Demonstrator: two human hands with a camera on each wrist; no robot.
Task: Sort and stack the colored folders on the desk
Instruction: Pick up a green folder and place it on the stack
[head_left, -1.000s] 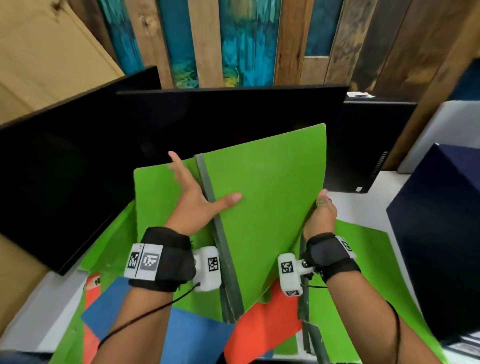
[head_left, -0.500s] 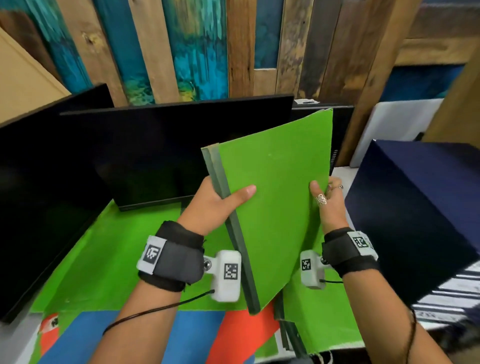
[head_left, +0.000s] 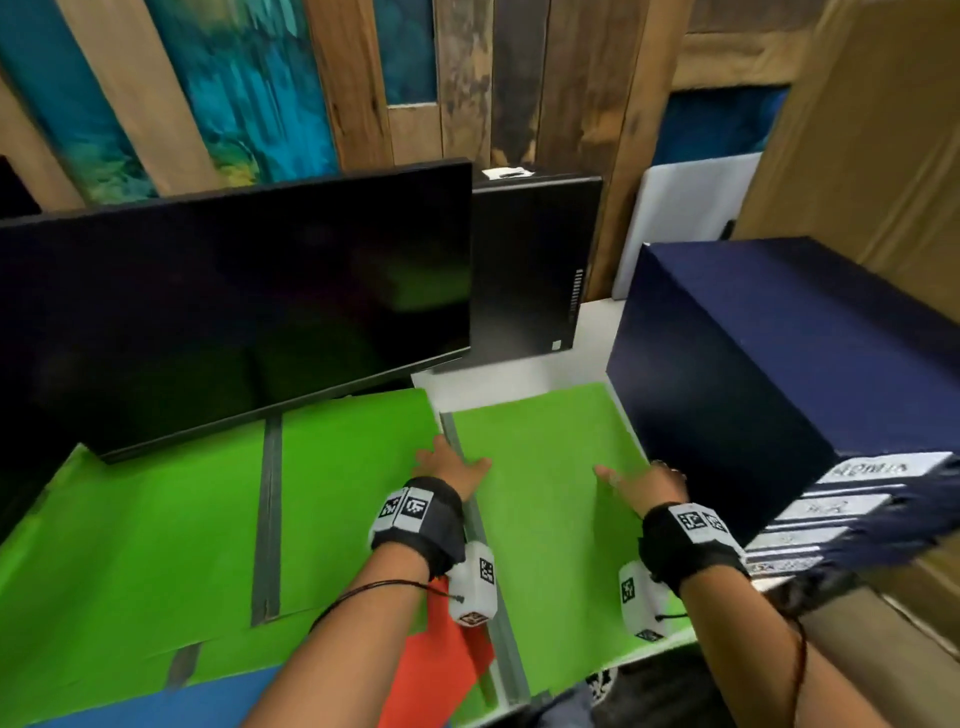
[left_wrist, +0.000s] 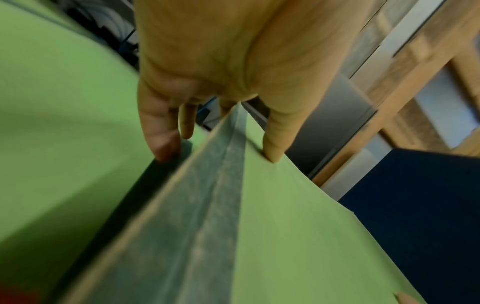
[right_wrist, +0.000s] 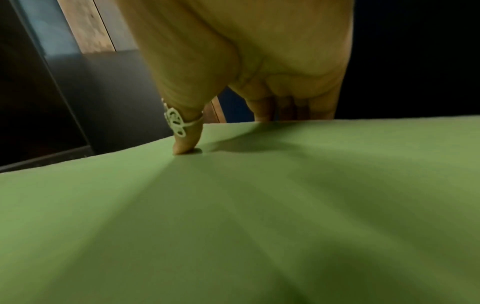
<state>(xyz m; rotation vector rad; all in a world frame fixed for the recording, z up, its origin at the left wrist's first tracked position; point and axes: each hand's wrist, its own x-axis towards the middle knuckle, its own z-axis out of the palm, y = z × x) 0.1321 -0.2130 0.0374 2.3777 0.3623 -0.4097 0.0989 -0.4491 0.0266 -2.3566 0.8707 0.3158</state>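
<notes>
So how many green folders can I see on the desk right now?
2 clearly: one green folder held at its edges by the left hand and right hand, another lying open under the monitor. Green slivers at the bottom may be more.

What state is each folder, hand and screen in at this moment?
closed green folder: shut, held low at the desk's right, gripped on both sides.
open green folder: spread open, flat, partly under the monitor.
orange folder: flat, mostly covered.
blue folder: flat, mostly covered.
left hand: grips the closed folder's spine.
right hand: grips its right edge.
monitor: screen dark.
</notes>
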